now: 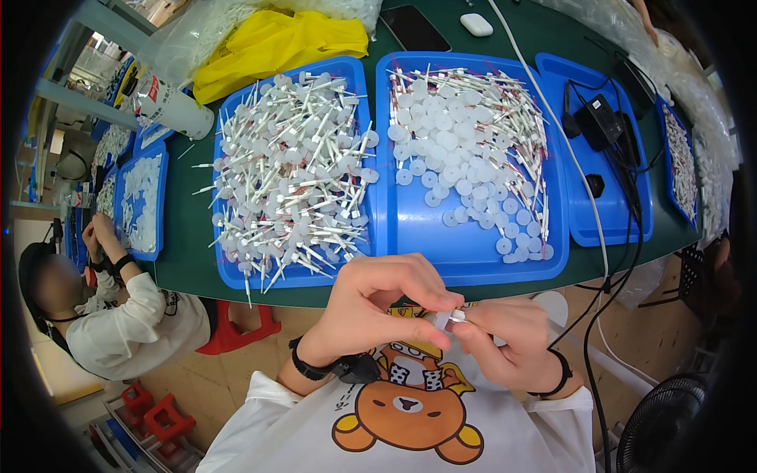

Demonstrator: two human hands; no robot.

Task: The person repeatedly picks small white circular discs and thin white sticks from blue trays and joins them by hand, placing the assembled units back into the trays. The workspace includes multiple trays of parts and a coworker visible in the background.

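Observation:
In front of my chest, just past the table's edge, my two hands meet. My left hand point(382, 303) pinches a small translucent disc point(444, 318) between thumb and fingertips. My right hand point(509, 339) pinches a thin white stick-like piece point(456, 315), whose end is at the disc; whether it passes through cannot be made out. Beyond them, a blue tray point(380, 229) holds loose translucent discs point(445, 138) and white sticks point(520, 118) with reddish strands. To its left, another blue tray point(225, 272) is heaped with white sticks bearing discs point(296, 173).
A third blue tray point(587, 229) at right holds a black power adapter point(599, 122) and cables. A white cable point(564, 134) crosses the table. A phone point(415, 28), yellow bag point(276, 47) and cup point(177, 110) lie farther back. Another person point(130, 315) works at left.

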